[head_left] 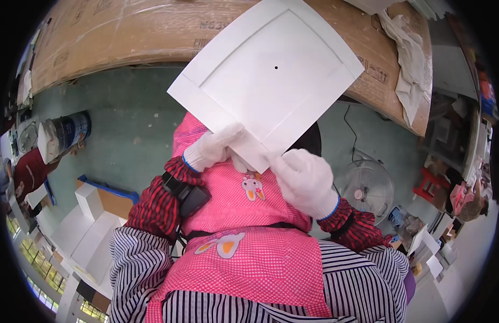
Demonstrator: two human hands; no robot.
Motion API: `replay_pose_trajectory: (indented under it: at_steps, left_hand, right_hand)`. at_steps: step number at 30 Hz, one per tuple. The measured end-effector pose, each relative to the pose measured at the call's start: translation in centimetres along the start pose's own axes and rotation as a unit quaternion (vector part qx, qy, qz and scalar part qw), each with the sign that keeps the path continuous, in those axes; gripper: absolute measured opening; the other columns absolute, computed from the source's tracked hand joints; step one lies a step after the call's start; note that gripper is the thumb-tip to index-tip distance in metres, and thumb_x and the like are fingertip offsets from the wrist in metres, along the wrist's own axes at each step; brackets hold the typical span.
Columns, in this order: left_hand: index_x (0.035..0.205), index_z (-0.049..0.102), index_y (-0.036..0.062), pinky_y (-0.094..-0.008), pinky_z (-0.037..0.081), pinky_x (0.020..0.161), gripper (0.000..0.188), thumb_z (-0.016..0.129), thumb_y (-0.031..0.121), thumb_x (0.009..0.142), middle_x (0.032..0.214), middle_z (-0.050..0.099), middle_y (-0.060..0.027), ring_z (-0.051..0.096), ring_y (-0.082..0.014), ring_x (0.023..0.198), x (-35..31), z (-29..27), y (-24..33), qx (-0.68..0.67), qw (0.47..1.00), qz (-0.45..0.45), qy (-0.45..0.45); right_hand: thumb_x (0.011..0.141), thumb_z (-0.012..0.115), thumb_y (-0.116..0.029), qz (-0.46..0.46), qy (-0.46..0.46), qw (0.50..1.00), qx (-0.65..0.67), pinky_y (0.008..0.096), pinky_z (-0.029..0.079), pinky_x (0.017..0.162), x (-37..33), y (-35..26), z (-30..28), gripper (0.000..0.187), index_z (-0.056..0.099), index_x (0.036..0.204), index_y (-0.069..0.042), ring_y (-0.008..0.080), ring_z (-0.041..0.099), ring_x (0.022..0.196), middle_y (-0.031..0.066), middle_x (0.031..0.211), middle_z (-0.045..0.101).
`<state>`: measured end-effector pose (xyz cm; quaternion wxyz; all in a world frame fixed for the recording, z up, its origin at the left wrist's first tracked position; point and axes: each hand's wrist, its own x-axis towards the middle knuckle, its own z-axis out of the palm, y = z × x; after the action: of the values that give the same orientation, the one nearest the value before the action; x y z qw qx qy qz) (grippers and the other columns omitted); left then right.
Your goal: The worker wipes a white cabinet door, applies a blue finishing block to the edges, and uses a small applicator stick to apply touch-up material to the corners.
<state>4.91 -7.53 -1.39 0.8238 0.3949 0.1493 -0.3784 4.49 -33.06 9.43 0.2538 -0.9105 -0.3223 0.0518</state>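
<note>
Both gloved hands hold white panel by its near corner, above lap.

Nearest: pink checked apron point(249, 264) w/ rabbit print, over striped top; red plaid sleeves. L hand point(213, 147), white glove, closed on panel point(271, 75) along its lower-left edge nr the corner, fingers wrapped over the front. R hand point(306, 180), white glove, pinching same corner from the right side; grip narrow, thumb not visible. Panel = square, white, raised border frame, small dark hole at centre; held tilted like a diamond, lifted clear of floor, in front of bench. Left of knees: white blocks point(88, 226) stacked on floor, tin point(72, 132) further out. Right: floor fan point(366, 188) w/ cable. Far: bench point(125, 32) covered in brown cardboard, white rag point(411, 59) draped at its right end.
</note>
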Motion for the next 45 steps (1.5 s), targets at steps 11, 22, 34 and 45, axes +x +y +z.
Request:
replay_pose_trajectory:
  at_steps: [11, 22, 34, 45]
  left_hand:
    - [0.126, 0.059, -0.0103, -0.0436, 0.063, 0.059, 0.042, 0.061, 0.025, 0.103, 0.100, 0.075, -0.0266, 0.075, -0.0377, 0.068, 0.7, -0.3, 0.2, -0.007, 0.997, -0.016, -0.076]
    - [0.127, 0.057, -0.0133, -0.0452, 0.063, 0.059, 0.045, 0.062, 0.023, 0.101, 0.098, 0.074, -0.0284, 0.075, -0.0388, 0.067, 0.2, 0.7, 0.4, -0.010, 1.000, 0.014, 0.000]
    - [0.139, 0.056, -0.0046, -0.0339, 0.063, 0.070, 0.054, 0.074, 0.020, 0.094, 0.120, 0.072, -0.0189, 0.076, -0.0295, 0.097, -0.5, 0.6, 1.6, -0.045, 0.998, -0.005, -0.050]
    - [0.130, 0.062, -0.0029, -0.0250, 0.054, 0.056, 0.047, 0.066, 0.035, 0.102, 0.112, 0.076, -0.0187, 0.078, -0.0248, 0.084, 3.3, 10.3, 2.2, 0.142, 0.988, -0.055, 0.028]
  right_hand:
    - [0.084, 0.076, -0.013, 0.079, 0.089, 0.992, 0.046, 0.0381, 0.047, 0.054, -1.6, 0.9, 0.5, 0.030, 0.075, 0.114, -0.012, 0.0235, 0.060, 0.069, 0.0021, 0.079, 0.057]
    - [0.089, 0.071, -0.005, 0.168, 0.230, 0.957, -0.048, 0.0413, 0.050, 0.064, 3.1, 10.8, -3.6, 0.024, 0.077, 0.112, -0.007, 0.0298, 0.060, 0.070, 0.0111, 0.080, 0.059]
    - [0.090, 0.071, -0.006, 0.179, 0.242, 0.950, -0.084, 0.0382, 0.051, 0.067, 4.7, 16.5, -6.6, 0.020, 0.077, 0.109, -0.006, 0.0301, 0.063, 0.074, 0.0107, 0.083, 0.063]
    - [0.090, 0.072, -0.007, 0.118, 0.174, 0.977, 0.033, 0.0358, 0.054, 0.071, 3.5, 12.5, -6.3, 0.022, 0.077, 0.111, -0.007, 0.0276, 0.068, 0.079, 0.0101, 0.090, 0.067]
